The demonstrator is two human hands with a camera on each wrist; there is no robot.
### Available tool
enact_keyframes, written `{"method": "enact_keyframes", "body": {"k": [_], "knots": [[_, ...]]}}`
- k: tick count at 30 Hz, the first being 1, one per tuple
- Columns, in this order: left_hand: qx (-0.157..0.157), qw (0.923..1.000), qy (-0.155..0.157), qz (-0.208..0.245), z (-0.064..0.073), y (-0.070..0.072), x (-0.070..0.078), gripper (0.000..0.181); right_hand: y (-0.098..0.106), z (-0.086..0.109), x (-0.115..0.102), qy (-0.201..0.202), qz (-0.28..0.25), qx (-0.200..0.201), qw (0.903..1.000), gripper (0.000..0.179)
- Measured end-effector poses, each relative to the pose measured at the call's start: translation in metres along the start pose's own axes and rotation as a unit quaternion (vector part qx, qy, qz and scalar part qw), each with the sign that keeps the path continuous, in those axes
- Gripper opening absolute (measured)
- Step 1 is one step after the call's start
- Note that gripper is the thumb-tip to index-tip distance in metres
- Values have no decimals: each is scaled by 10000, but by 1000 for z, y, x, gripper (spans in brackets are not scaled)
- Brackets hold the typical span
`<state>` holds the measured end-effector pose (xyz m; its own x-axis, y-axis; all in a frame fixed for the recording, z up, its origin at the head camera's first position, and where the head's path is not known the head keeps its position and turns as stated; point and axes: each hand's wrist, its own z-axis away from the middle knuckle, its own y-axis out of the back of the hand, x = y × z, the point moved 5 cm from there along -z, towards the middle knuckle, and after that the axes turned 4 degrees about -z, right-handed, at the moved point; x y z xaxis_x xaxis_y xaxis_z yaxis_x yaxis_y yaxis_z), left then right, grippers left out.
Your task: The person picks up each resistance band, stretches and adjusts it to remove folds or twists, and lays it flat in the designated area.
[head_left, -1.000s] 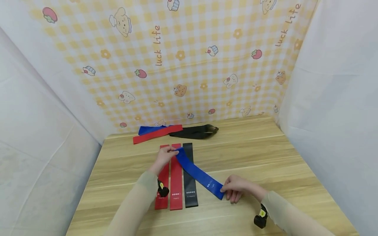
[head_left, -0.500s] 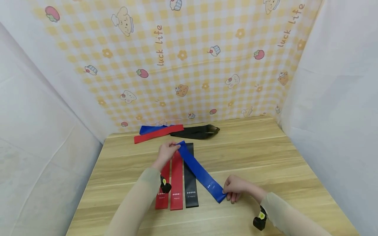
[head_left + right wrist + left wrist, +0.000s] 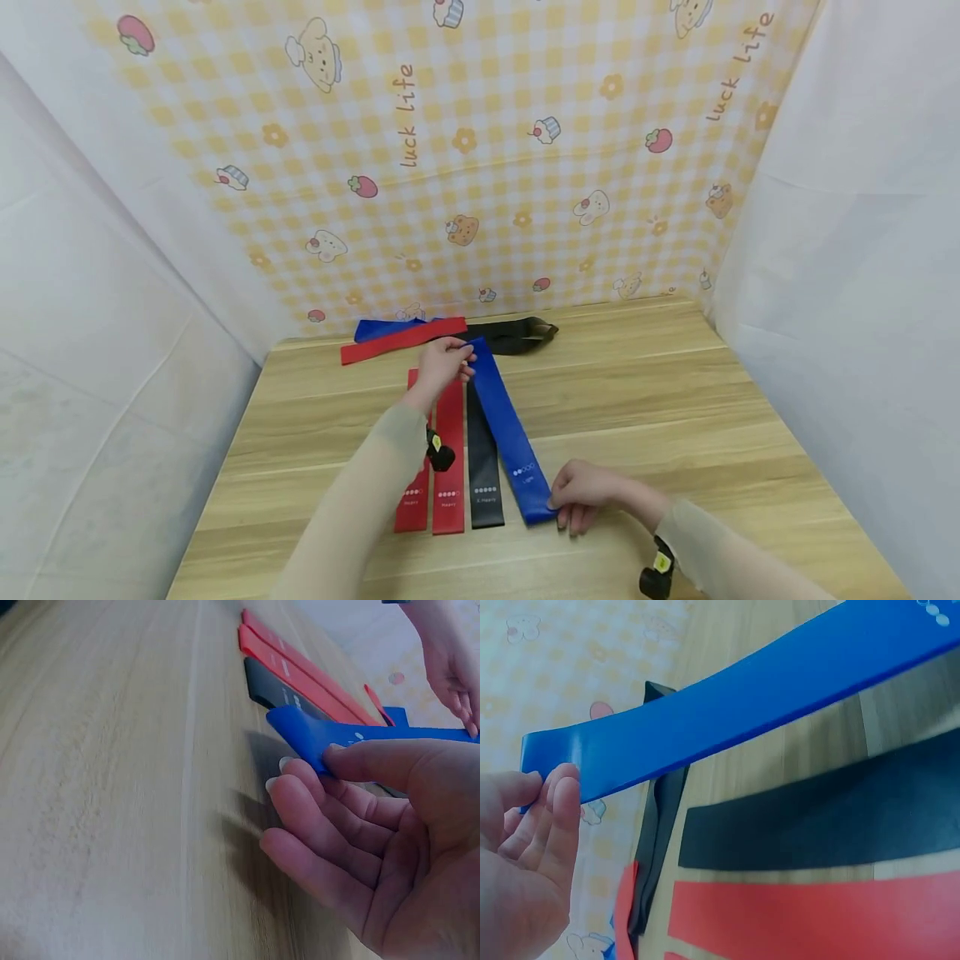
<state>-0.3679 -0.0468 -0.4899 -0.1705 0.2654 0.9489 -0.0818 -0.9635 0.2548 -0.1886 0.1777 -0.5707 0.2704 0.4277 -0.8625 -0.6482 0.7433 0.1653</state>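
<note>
A blue resistance band marked "Light" (image 3: 504, 417) is stretched out flat between both hands. My left hand (image 3: 444, 367) pinches its far end; the left wrist view shows thumb and fingers at the edge of the blue loop. At the near end my right hand (image 3: 588, 493) pinches the corner between thumb and fingers, with a shadow on the wood below in the right wrist view. Just left of the blue band lies a black resistance band (image 3: 483, 467), partly overlapped by it. Beside that are a red band (image 3: 448, 450) and another red band (image 3: 411, 508), partly hidden by the left forearm.
Along the back edge of the wooden table (image 3: 630, 392), a loose red band (image 3: 397, 340) lies over a blue band (image 3: 375, 330), next to a crumpled black band (image 3: 502, 335). A checked cloth (image 3: 465, 183) hangs behind, with white sheets at both sides.
The left hand has moved away and to the right with its end of the blue band; the right hand has come slightly left and nearer. The band has swung from diagonal toward parallel with the others.
</note>
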Motion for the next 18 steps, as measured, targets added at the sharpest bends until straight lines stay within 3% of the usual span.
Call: {"method": "enact_keyframes", "body": {"k": [5, 10, 18], "knots": [[100, 9999, -51, 88, -1, -8, 4, 22, -6, -3, -2, 37, -130, -65, 9999, 22], [132, 9995, -274, -112, 0, -18, 9, 21, -12, -6, -1, -26, -127, -146, 9998, 23], [-38, 9980, -482, -400, 6, -35, 15, 19, -18, -9, 1, -136, -356, -153, 9992, 21]]}}
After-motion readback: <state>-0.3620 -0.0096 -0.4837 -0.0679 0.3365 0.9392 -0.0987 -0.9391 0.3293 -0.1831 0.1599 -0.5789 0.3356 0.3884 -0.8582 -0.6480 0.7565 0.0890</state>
